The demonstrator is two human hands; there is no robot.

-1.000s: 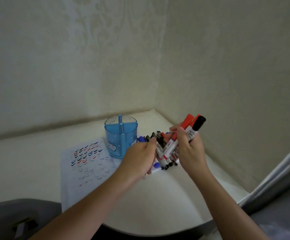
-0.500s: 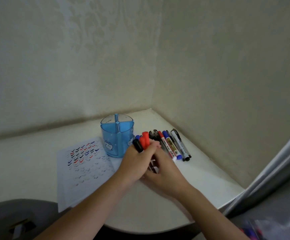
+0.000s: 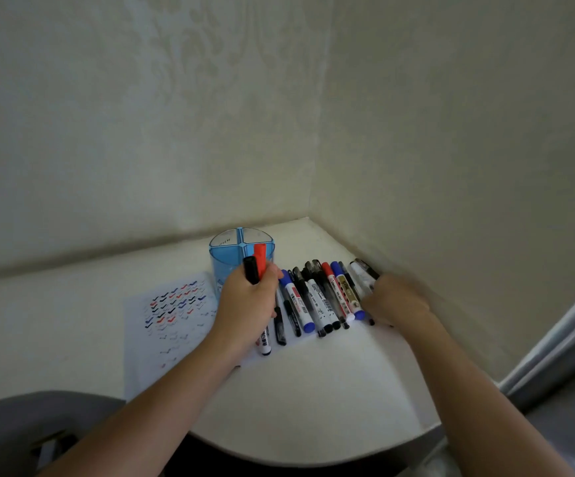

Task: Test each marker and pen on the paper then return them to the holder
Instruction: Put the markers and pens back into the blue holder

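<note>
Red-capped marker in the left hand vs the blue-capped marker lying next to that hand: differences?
Hold: the red-capped marker is gripped in the left hand, alongside a black-capped marker; the blue-capped marker lies in the row of pens.
Pose: the red-capped marker is raised, cap up before the holder; the blue-capped marker lies flat.
Shared: both capped, caps at the far end.

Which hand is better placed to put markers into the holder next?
Left, probably. The left hand grips markers, red and black caps up, right beside the holder. The right hand is blurred at the far end of the row, away from the holder.
</note>
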